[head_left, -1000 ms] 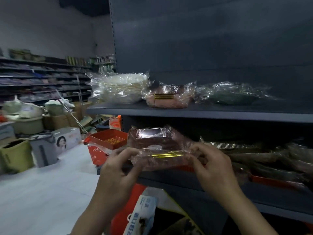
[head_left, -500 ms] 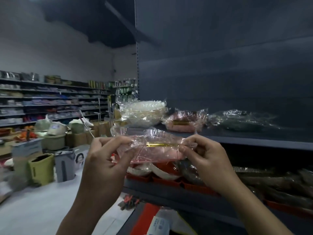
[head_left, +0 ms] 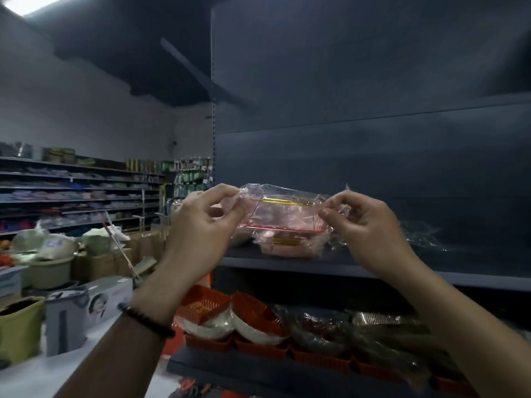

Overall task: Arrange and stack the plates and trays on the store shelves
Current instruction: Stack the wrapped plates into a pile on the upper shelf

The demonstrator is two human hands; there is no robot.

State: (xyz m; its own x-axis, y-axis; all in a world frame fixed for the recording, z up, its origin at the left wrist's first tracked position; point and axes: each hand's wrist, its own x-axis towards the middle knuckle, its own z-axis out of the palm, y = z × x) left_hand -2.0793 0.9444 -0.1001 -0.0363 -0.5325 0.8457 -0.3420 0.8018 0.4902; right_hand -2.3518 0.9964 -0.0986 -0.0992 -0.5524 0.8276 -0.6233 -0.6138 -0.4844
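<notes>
A pink tray pack (head_left: 284, 214) in clear wrap with a gold stripe hangs level in front of the grey upper shelf (head_left: 402, 275). My left hand (head_left: 201, 225) pinches its left end and my right hand (head_left: 365, 225) pinches its right end. Directly below it, a second pink wrapped pack (head_left: 287, 247) rests on that shelf. A dark wrapped plate stack (head_left: 422, 237) lies on the shelf to the right. The white plate stack further left is hidden behind my left hand.
The lower shelf (head_left: 258, 372) carries orange baskets (head_left: 201, 308), white bowls (head_left: 247, 328) and several dark wrapped trays (head_left: 373, 331). Left of the shelving lies the aisle floor with bins (head_left: 20, 326), boxes (head_left: 94, 303) and distant store shelves (head_left: 71, 193).
Both hands have lifted the wrapped pink pack from the lower shelf's height to above the upper shelf, over the pink pack lying there. The camera tilted upward.
</notes>
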